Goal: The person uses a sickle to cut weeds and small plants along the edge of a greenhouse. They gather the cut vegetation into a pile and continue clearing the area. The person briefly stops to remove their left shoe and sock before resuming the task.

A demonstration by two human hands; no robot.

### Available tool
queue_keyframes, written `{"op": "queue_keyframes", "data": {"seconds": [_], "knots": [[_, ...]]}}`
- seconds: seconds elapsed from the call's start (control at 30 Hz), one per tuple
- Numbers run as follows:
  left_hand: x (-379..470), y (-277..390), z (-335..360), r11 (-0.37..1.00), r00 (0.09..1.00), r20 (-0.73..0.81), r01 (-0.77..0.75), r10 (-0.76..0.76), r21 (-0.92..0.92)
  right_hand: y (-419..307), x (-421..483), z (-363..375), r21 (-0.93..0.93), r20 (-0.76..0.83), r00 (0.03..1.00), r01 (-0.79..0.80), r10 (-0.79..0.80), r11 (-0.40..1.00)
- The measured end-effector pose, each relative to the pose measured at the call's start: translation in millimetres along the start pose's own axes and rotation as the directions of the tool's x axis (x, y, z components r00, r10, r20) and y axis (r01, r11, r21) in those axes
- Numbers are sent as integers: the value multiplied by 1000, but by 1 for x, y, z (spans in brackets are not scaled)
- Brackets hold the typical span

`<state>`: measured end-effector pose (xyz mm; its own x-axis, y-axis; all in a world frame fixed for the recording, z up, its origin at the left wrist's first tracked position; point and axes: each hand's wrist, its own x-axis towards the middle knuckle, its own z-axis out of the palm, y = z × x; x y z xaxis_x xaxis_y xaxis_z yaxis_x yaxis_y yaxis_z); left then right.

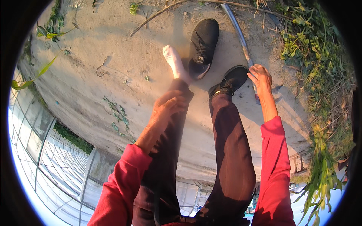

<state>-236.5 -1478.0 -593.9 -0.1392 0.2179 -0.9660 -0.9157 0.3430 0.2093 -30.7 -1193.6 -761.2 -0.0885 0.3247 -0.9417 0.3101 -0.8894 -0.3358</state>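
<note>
My left hand (169, 106) rests on the lower leg of the dark trousers (167, 138), slightly blurred, fingers bent. That leg's foot wears a light sock (174, 62) and no shoe. Beside it a black lace-up shoe (204, 42) lies empty on the ground. My other foot has on a black shoe (236, 77). My right hand (260, 76) is at the lower part of a long-handled tool with a metal shaft (237, 26), which lies on the ground; its fingertips touch or nearly touch the shaft. Whether they grip it cannot be told.
Bare earth (135, 56) lies around the feet, with a dry stalk (158, 14) across the top and a curled wire or twig (99, 70) at left. Leafy plants (311, 42) border the right side. A metal-framed structure (56, 158) stands at lower left.
</note>
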Motion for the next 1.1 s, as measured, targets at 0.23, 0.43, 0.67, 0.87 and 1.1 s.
{"op": "queue_keyframes", "data": {"seconds": [0.23,0.43,0.67,0.87,1.1], "knots": [[-29,16,20,994,997,72,-50,43,100,-6,-66,-10,-92,90,993,-74,82,993],[-24,23,25,947,991,125,-83,45,310,-8,2,43,149,102,981,-180,166,972],[-21,21,-5,953,1000,2,11,-12,304,12,31,39,155,30,994,-109,106,982],[-60,42,6,956,1000,2,6,-7,293,-5,-115,11,363,63,995,46,-74,931],[-114,91,68,958,991,73,-129,114,255,-27,-267,-96,585,92,939,-320,332,745]]}}
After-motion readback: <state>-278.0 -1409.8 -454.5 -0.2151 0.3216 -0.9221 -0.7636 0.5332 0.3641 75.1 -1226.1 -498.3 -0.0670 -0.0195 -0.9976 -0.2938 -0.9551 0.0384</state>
